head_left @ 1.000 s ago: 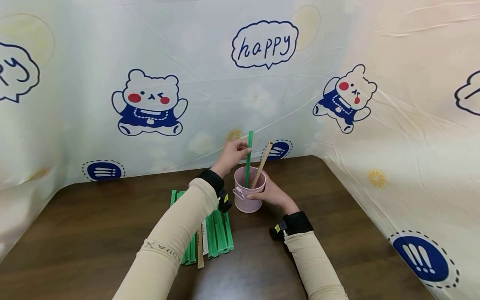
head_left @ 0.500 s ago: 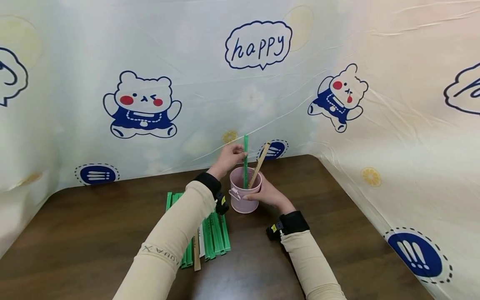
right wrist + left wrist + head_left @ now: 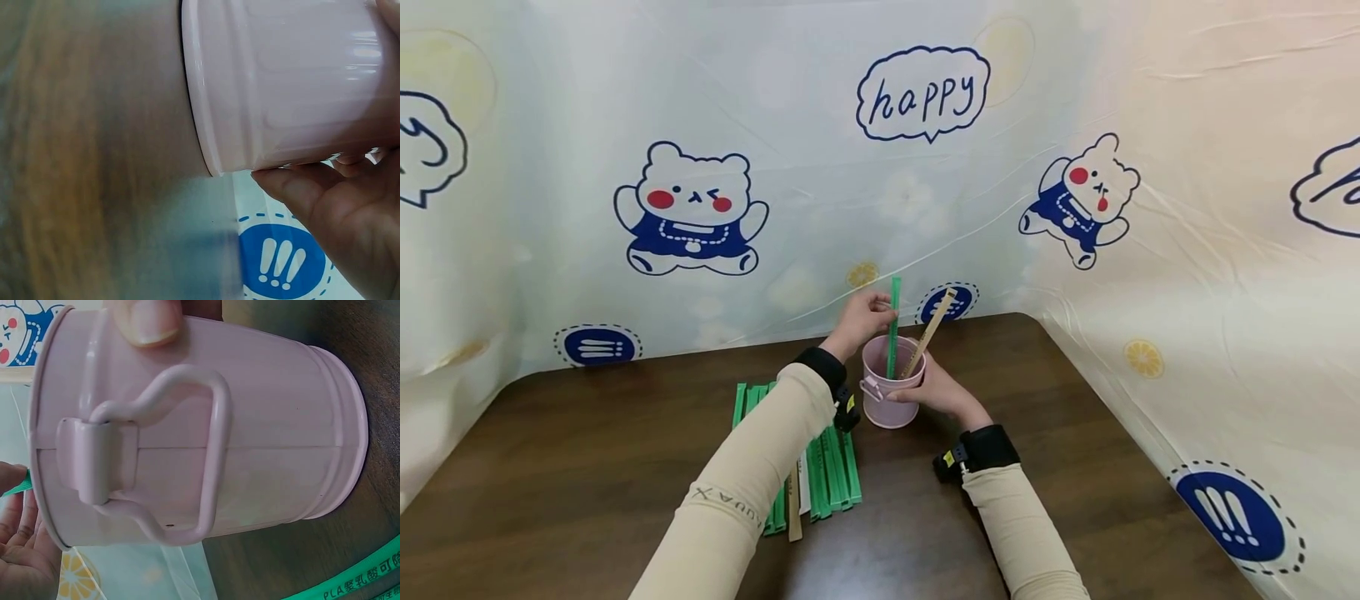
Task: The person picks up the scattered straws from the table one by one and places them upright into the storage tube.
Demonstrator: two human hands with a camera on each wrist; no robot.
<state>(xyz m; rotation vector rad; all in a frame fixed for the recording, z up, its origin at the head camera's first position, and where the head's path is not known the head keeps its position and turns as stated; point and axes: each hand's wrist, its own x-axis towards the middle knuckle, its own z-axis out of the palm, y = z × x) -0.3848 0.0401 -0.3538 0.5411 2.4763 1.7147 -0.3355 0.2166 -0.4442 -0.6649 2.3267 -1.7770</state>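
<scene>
A small pink metal bucket (image 3: 889, 408) stands upright on the wooden table, its wire handle (image 3: 215, 456) hanging down the side. My right hand (image 3: 942, 390) grips the bucket from the right, thumb on the near wall and fingers round the far side. Above the rim, my left hand (image 3: 867, 318) pinches a green wrapped straw (image 3: 894, 333) between thumb and fingers; its lower end is inside the bucket. A tan wrapped straw (image 3: 931, 329) leans right against the rim. In the left wrist view, the left hand (image 3: 26, 562) and a bit of green straw show past the rim.
Several green wrapped straws (image 3: 835, 475) lie side by side left of the bucket, partly hidden under the left sleeve (image 3: 741, 483). Among them are a tan straw (image 3: 794, 508) and a white one (image 3: 804, 483). A printed curtain (image 3: 820, 167) hangs behind the table (image 3: 587, 467).
My left hand has lowered the green straw slightly into the bucket. The tan straw now leans further right. My right hand keeps its hold on the bucket.
</scene>
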